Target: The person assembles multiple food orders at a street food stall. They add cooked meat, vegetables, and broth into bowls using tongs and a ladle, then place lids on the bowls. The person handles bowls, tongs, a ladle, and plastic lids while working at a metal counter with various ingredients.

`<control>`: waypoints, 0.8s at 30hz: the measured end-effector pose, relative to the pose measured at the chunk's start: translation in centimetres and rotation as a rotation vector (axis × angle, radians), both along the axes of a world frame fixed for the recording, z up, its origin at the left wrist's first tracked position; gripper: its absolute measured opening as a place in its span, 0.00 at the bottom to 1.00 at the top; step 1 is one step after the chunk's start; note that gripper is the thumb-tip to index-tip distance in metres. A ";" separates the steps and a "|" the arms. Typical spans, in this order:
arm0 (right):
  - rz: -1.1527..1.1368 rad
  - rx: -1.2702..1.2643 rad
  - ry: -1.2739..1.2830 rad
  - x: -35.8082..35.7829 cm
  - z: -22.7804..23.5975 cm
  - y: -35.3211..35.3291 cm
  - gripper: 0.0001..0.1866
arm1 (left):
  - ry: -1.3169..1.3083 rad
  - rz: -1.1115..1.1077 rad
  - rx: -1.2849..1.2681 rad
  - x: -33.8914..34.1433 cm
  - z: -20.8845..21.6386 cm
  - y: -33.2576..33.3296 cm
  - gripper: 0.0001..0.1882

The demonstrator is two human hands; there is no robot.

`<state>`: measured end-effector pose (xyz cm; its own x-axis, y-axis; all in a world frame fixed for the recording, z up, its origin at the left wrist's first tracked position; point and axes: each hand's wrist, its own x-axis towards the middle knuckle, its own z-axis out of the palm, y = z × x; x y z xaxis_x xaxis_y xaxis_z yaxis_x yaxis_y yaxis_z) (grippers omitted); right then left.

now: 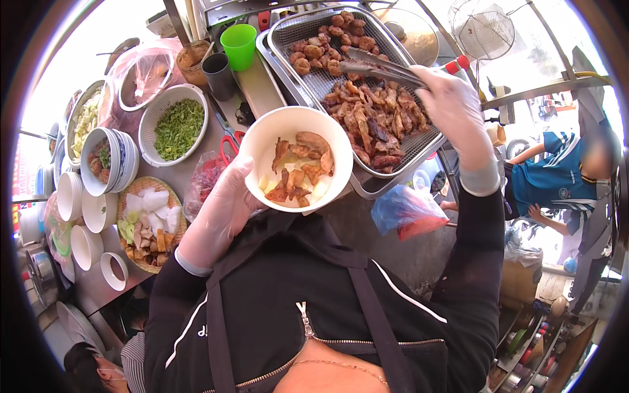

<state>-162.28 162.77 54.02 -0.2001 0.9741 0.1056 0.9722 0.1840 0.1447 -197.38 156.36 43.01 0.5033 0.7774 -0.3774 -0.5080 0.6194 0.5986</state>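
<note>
My left hand (219, 216), in a clear plastic glove, holds a white bowl (262, 134) by its left side. Strips of browned grilled meat (285, 187) and some pale pieces lie inside the bowl. In my gloved right hand (453, 108) is a pair of metal tongs (383, 69), gripped near the handle end. The tongs reach left over a wire mesh tray (288, 29), between the round meat patties (318, 52) at its far end and the sliced grilled meat (373, 121) nearer me. Whether their tips touch any meat I cannot tell.
Left stand a basket of chopped greens (173, 128), stacked patterned bowls (108, 160), white bowls (85, 245) and a woven tray (147, 196) of cut food. Behind are a green cup (238, 46) and red-handled scissors (229, 147). A person in blue (547, 173) is at right, another (98, 370) lower left.
</note>
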 end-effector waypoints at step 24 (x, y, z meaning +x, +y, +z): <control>0.155 -0.033 0.288 -3.2 2.3 -0.6 0.19 | 0.043 0.061 0.134 0.4 -0.7 3.3 0.33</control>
